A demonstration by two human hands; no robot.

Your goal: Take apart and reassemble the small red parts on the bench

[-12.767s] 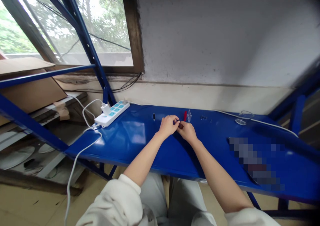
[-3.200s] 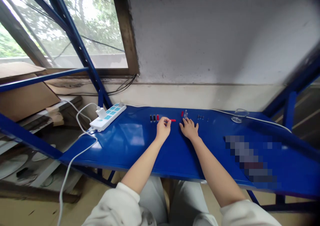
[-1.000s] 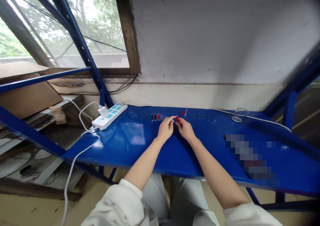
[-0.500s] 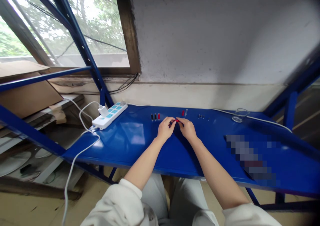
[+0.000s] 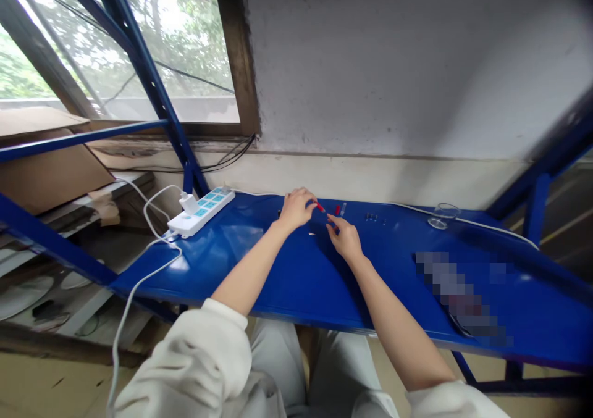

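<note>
My left hand [image 5: 296,209] is over the back of the blue table, its thumb and fingers pinching a small red tube [image 5: 320,207] with a clear end. The tube tilts down towards my right hand [image 5: 344,236], whose fingertips are drawn together just short of it; what they hold, if anything, is too small to make out. Behind the right hand lie a red cap-like piece [image 5: 338,210] and a clear tube [image 5: 343,208]. A dark small piece [image 5: 279,212] shows beside my left hand, which hides what is behind it. A tiny pale bit [image 5: 312,233] lies between my forearms.
Several tiny parts [image 5: 370,217] lie right of the clear tube. A clear round dish [image 5: 438,223] is further right, by a white cable. A blurred-out dark object [image 5: 458,294] lies front right. A white power strip [image 5: 201,212] sits at left, its cord hanging over the edge.
My hands have moved apart. The left went up and left with the red tube and now covers most of the row of small black and red tubes; the right stayed near its place.
</note>
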